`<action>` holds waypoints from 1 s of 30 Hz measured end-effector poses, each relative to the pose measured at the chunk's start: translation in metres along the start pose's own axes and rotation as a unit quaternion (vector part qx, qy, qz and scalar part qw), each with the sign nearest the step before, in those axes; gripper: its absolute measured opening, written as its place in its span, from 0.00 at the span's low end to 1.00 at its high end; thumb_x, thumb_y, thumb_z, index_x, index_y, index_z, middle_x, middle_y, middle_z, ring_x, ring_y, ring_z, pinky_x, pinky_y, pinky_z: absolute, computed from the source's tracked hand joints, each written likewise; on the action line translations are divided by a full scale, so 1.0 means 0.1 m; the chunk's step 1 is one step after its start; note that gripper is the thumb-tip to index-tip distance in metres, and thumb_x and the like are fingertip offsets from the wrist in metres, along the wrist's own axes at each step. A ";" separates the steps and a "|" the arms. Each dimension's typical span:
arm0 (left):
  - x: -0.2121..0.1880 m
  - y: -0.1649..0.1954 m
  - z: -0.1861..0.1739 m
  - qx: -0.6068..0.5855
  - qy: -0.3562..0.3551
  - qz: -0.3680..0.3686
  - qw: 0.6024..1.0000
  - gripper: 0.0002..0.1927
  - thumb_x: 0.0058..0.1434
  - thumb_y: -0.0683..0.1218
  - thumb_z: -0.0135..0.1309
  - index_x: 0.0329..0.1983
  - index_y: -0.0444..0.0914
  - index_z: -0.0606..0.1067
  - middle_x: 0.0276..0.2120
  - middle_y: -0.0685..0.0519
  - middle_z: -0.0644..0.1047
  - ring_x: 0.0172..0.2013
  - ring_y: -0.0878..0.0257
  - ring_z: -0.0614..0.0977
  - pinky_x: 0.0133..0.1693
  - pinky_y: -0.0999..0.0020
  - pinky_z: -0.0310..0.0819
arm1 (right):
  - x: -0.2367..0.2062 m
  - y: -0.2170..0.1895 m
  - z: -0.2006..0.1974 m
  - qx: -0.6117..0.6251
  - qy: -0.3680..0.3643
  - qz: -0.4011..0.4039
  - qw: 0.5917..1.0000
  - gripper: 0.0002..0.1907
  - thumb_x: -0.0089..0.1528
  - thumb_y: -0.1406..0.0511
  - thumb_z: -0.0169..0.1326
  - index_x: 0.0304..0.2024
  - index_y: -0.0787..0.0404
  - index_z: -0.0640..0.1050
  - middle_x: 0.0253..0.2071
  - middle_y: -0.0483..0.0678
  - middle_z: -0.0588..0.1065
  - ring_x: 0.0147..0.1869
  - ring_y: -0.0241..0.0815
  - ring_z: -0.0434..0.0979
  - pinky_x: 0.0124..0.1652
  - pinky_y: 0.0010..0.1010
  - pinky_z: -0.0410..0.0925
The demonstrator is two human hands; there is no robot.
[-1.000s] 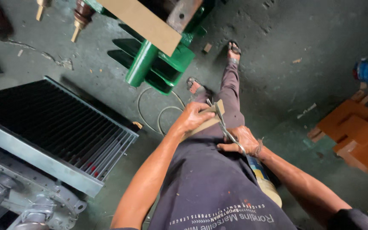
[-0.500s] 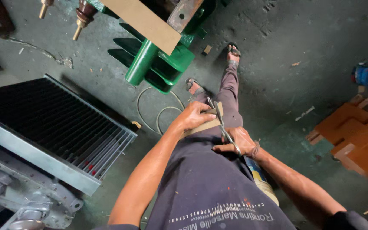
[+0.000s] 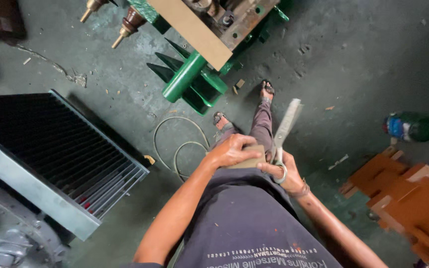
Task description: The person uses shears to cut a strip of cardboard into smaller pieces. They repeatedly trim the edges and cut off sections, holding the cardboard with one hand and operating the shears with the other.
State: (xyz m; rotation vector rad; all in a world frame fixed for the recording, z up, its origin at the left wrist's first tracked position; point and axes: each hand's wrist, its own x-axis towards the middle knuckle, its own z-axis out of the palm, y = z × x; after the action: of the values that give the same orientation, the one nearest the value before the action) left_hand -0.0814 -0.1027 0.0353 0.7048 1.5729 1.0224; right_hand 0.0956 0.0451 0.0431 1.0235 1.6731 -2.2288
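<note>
Cardboard piece (image 3: 248, 158): a small tan rectangle held flat over the seated person's lap, just in front of the dark shirt.
Finned radiator panel (image 3: 50, 154): large grey metal frame with dark fins, lying on the floor (image 3: 348, 59) to the left, well apart from the hands.
Green machine part (image 3: 187, 79): ribbed green casting with a tan board across it, near the sandalled feet.
Brown cut shapes (image 3: 403, 193): a stack of flat rust-brown pieces on the floor to the right.
Wire loop (image 3: 177, 144): thin coil lying on the floor beside the left leg.
Scissors (image 3: 285, 130): metal, blades together and pointing up and away, right beside the cardboard's edge.
Left hand (image 3: 232, 150): curled over the cardboard, fingers pinching it from above.
Right hand (image 3: 286, 171): fingers closed through the scissor handles.
Risk: the left fingertips sit just beside the blades; a cut begun near that edge could nick them, and a small piece held only by a pinch could twist and skew the cut.
</note>
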 end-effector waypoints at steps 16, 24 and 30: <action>-1.21 -0.09 0.71 -0.317 0.132 0.072 0.936 0.19 0.69 0.52 0.53 0.55 0.35 0.73 0.53 0.49 0.77 0.56 0.60 0.76 0.59 0.66 0.66 | -0.37 -0.79 0.25 0.025 0.017 -0.048 0.998 0.12 0.57 0.72 0.63 0.37 0.61 0.71 0.34 0.42 0.74 0.36 0.32 0.72 0.36 0.26 0.66; -0.37 0.77 1.35 -0.635 0.234 0.212 0.705 0.29 0.68 0.51 0.57 0.67 0.32 0.67 0.60 0.45 0.76 0.64 0.55 0.74 0.67 0.58 0.64 | -0.59 -1.12 -0.54 -0.086 -0.080 -0.075 0.990 0.18 0.52 0.68 0.68 0.40 0.61 0.73 0.37 0.41 0.74 0.42 0.32 0.72 0.41 0.27 0.67; -0.08 1.11 1.68 -0.596 0.303 0.233 0.706 0.31 0.64 0.39 0.64 0.70 0.34 0.69 0.43 0.53 0.77 0.36 0.70 0.77 0.34 0.75 0.73 | -0.79 -0.91 -1.49 -0.220 -0.147 -0.155 0.952 0.38 0.40 0.52 0.74 0.44 0.60 0.70 0.43 0.44 0.69 0.49 0.38 0.67 0.49 0.32 0.61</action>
State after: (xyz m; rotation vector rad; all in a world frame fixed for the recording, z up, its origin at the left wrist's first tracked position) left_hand 0.0749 -0.0173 0.1293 -0.2374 0.8276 2.4772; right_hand 0.1702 0.1905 0.1425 0.3230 2.1549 -1.9006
